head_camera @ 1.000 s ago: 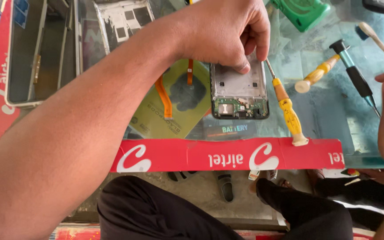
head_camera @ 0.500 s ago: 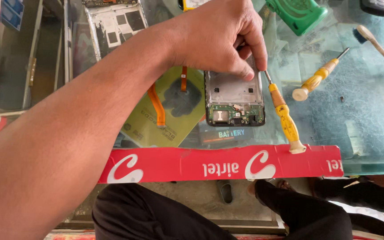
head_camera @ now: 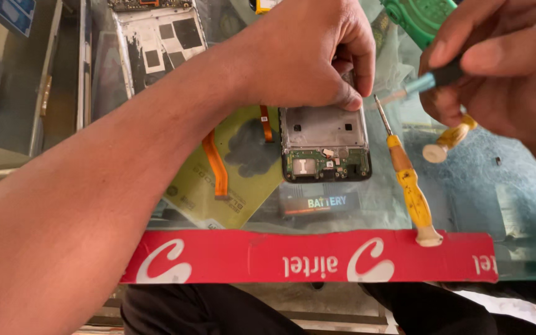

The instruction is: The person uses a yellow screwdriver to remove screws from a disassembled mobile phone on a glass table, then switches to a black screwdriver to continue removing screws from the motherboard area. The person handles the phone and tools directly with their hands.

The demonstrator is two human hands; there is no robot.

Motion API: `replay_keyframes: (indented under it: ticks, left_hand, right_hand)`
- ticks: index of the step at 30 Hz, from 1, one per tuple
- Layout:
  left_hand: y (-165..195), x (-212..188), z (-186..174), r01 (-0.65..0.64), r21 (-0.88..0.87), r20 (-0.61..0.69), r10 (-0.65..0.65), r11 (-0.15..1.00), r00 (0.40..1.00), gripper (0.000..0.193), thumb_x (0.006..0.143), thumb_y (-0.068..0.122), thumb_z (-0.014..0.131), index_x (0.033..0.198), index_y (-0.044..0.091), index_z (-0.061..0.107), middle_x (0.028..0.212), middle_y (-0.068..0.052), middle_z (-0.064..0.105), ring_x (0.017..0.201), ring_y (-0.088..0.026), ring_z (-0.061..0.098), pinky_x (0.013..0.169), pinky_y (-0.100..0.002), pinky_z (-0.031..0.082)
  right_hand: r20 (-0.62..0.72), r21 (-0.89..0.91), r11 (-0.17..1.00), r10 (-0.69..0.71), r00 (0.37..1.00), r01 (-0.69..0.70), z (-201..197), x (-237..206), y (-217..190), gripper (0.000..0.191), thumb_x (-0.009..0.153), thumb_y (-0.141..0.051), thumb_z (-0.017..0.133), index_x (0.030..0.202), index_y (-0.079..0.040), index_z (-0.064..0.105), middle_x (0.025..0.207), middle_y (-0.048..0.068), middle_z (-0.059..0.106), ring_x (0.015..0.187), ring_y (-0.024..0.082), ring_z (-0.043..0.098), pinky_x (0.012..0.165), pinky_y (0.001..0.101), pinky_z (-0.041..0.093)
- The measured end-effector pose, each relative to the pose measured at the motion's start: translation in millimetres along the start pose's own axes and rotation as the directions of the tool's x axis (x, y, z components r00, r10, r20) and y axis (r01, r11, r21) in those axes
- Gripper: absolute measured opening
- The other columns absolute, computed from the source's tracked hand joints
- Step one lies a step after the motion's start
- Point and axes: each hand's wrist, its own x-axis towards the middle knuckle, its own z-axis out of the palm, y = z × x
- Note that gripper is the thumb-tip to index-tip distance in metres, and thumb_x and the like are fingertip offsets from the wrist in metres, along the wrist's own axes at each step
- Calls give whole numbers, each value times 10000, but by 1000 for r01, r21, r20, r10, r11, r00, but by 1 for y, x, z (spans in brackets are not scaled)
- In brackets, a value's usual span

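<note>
Two hands at work over a glass counter. Left hand (head_camera: 308, 53) has fingers curled, thumb tip pressing down on the top edge of an opened phone frame (head_camera: 325, 144), pinning it flat on the glass. Right hand (head_camera: 504, 68) pinches a black-and-blue screwdriver (head_camera: 426, 82) between thumb and fingers, tip aimed left toward the frame's upper right corner, not touching it as far as I can tell.

Frame lies just right of a yellow-green sheet (head_camera: 231, 180) with an orange flex cable (head_camera: 215, 164) on it. Yellow-handled screwdriver (head_camera: 407, 183) lies just beside the frame's right edge, its butt resting on the red strip (head_camera: 249, 257) along the glass counter (head_camera: 528, 205) edge. Second yellow handle (head_camera: 448, 139) sits under the right hand. Another stripped phone back (head_camera: 156, 43) lies at the top left; green object (head_camera: 420, 15) top right.

Risks, as a judgement: driver tip could skid off a small screw and scratch the exposed board at the frame's lower end if the left thumb's hold loosens. Loose yellow driver sits at the counter edge and may roll off if bumped.
</note>
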Motion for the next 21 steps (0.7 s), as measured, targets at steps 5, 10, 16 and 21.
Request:
replay_keyframes:
  ticks: [5,10,16,21]
  left_hand:
    - [3,-1,2,-65,55,-50,68,996,996,191,676,172,854,841,105,787,716,19,650,634,-80,617,549,-275,469]
    - [3,-2,4,-67,68,-57,71,995,996,211,697,213,858,881,138,785,803,29,702,717,-75,664,614,-269,511]
    - [5,-2,3,-60,94,-20,63,994,998,174,709,198,849,848,122,776,776,19,686,697,-87,654,596,-284,496]
    - [6,-1,3,26,55,11,-27,998,1000,165,724,206,838,849,128,763,744,34,675,663,-71,647,589,-267,492]
  right_hand:
    - [-88,-354,922,131,987,-154,4,-23,-12,190,894,-11,606,1045,91,662,871,247,711,784,273,712,679,404,609]
    - [-126,-766,613,153,980,-194,6,-29,-13,190,875,-8,636,1055,34,683,985,211,732,866,257,771,807,392,633]
    - [58,-689,724,70,996,-11,20,-25,1,210,861,-19,740,1029,-67,623,971,131,751,865,152,756,761,276,638]
    - [56,-661,751,39,998,7,38,-25,3,242,821,10,764,993,-94,629,951,121,742,880,159,767,721,256,635]
